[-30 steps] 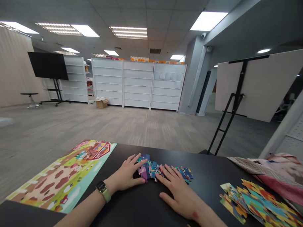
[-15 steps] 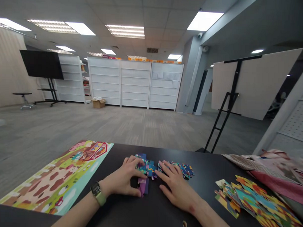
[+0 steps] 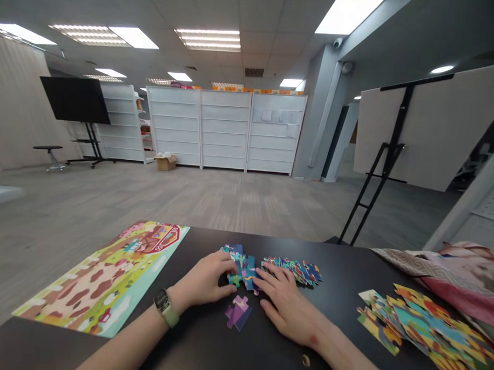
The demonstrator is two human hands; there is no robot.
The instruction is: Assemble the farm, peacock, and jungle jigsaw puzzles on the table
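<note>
My left hand (image 3: 207,278), with a watch on its wrist, curves beside the left edge of a blue and teal cluster of jigsaw pieces (image 3: 249,271). Its thumb and fingers are apart; the fingertips touch or hover at the cluster, which I cannot tell. Purple jigsaw pieces (image 3: 238,312) lie overlapping just below that hand, nearer to me. My right hand (image 3: 289,301) rests palm down with fingers spread, its fingertips at the cluster's right edge. Beyond those fingers lies a heap of blue, multicoloured jigsaw pieces (image 3: 303,270), partly hidden by the hand.
A farm picture sheet (image 3: 101,280) covers the left of the black table (image 3: 201,345). Yellow and teal jigsaw pieces (image 3: 424,326) are piled at the right, near a patterned cloth (image 3: 450,284). A small brown oval (image 3: 305,360) sits near the front. An easel board (image 3: 431,126) stands behind.
My left hand has moved off the purple pieces, up to the blue cluster, leaving them on the table. The right hand stays nearly still. The view has shifted slightly.
</note>
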